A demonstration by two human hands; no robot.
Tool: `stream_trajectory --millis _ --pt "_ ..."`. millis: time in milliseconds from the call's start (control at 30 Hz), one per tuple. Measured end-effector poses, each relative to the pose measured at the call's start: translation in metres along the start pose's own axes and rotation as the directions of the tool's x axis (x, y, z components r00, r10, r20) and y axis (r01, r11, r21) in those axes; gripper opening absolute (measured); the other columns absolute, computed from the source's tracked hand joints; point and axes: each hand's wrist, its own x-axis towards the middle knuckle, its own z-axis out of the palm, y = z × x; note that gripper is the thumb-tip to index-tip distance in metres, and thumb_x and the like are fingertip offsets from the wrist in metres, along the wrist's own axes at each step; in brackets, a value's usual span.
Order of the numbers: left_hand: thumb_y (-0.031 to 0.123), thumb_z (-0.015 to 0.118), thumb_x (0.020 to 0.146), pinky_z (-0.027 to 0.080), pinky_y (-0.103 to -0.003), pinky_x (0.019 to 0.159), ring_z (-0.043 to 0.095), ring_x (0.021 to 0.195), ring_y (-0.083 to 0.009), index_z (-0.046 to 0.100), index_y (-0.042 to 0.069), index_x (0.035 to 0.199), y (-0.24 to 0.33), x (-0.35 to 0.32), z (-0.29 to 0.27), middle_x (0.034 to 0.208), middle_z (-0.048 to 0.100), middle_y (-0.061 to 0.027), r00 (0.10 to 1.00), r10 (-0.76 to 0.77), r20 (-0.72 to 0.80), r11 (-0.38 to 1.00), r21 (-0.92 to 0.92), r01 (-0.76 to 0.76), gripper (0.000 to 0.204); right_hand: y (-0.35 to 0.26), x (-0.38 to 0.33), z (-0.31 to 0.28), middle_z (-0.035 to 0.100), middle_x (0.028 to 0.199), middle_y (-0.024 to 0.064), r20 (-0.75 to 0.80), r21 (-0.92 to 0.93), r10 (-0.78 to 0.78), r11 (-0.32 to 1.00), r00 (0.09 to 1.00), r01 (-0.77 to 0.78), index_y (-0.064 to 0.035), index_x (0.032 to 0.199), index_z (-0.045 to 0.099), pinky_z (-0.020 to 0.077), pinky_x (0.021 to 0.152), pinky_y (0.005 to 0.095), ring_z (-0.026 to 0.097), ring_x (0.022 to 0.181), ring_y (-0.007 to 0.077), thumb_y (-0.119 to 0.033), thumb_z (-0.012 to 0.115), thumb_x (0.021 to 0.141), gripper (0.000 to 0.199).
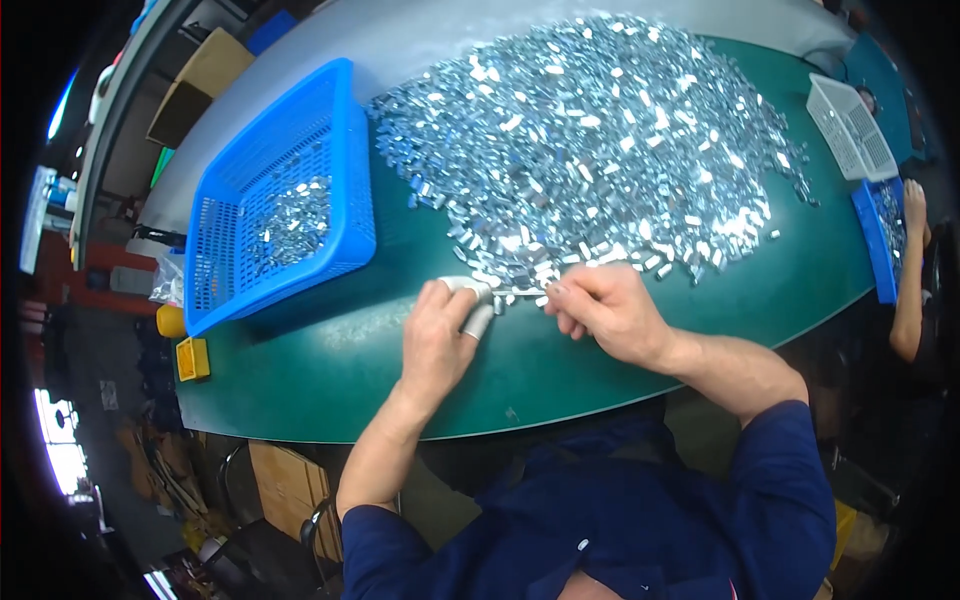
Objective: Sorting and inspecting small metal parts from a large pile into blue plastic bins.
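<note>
A large heap of small shiny metal pieces (580,140) lies spread over the green table. At its near edge my left hand (437,330), with white covers on some fingers, is closed, thumb and fingertips brought together next to the loose pieces. Just to its right my right hand (618,312) is closed in a pinch. A thin, pale, rod-like thing (522,291) runs between the two hands, its right end at my right fingertips. What my left fingertips hold, if anything, is too small to tell.
A blue plastic basket (352,190), holding some metal pieces, stands on the left of the green table (300,400). Near the left edge sits a small yellow box (193,359). At right are a white basket (850,125), a blue tray (873,240) and another person's arm (912,270).
</note>
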Motion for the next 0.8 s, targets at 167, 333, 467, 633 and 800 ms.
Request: stream_trajectory --millis 167,333,467,633,800 --pt "0.002 0.080 0.079 0.052 -0.044 0.076 0.062 0.089 -0.0341 0.071 0.006 0.104 -0.005 -0.004 -0.004 0.096 0.065 -0.0124 0.998 -0.063 0.006 0.996 -0.060 0.063 0.027 0.004 -0.003 0.003 0.069 0.071 0.0031 0.023 0.011 0.056 0.998 0.998 -0.057 0.0013 0.091 0.073 0.0486 0.055 0.0230 0.062 0.060 0.0075 -0.023 0.059 0.108 0.033" --pt "-0.001 0.077 0.084 0.053 -0.034 0.076 0.064 0.085 -0.0211 0.074 0.004 0.111 -0.005 -0.005 -0.013 0.096 0.064 -0.0085 0.956 -0.268 0.122 0.879 -0.375 0.294 0.028 0.000 -0.003 0.001 0.069 0.075 0.0036 0.046 0.016 0.090 0.996 0.995 -0.091 0.0011 0.094 0.072 0.0509 0.059 0.0252 0.062 0.065 0.0080 -0.024 0.061 0.107 0.031" --pt "0.000 0.078 0.085 0.053 -0.030 0.077 0.065 0.084 -0.0165 0.074 0.002 0.109 -0.009 -0.002 -0.014 0.095 0.065 -0.0064 0.946 -0.298 0.126 0.848 -0.420 0.324 0.025 -0.001 -0.003 -0.001 0.069 0.076 0.0035 0.053 0.025 0.098 0.995 0.994 -0.099 0.0012 0.097 0.073 0.0513 0.059 0.0251 0.063 0.067 0.0079 -0.024 0.061 0.107 0.030" --pt "0.001 0.079 0.087 0.053 -0.029 0.079 0.064 0.088 -0.0124 0.069 0.002 0.108 -0.016 -0.011 -0.009 0.097 0.067 -0.0039 0.895 -0.398 0.199 0.689 -0.579 0.435 0.023 0.000 -0.002 0.000 0.070 0.075 0.0044 0.052 0.021 0.102 0.994 0.993 -0.103 0.0011 0.096 0.073 0.0519 0.059 0.0264 0.063 0.066 0.0089 -0.025 0.063 0.107 0.030" --pt "-0.001 0.081 0.086 0.052 -0.028 0.082 0.063 0.092 -0.0113 0.064 0.003 0.109 -0.023 -0.015 -0.005 0.100 0.067 -0.0029 0.864 -0.417 0.283 0.404 -0.794 0.455 0.029 0.006 -0.001 0.002 0.070 0.074 0.0048 0.047 -0.001 0.082 0.997 0.996 -0.082 0.0003 0.095 0.073 0.0519 0.059 0.0274 0.063 0.065 0.0096 -0.026 0.064 0.106 0.030"
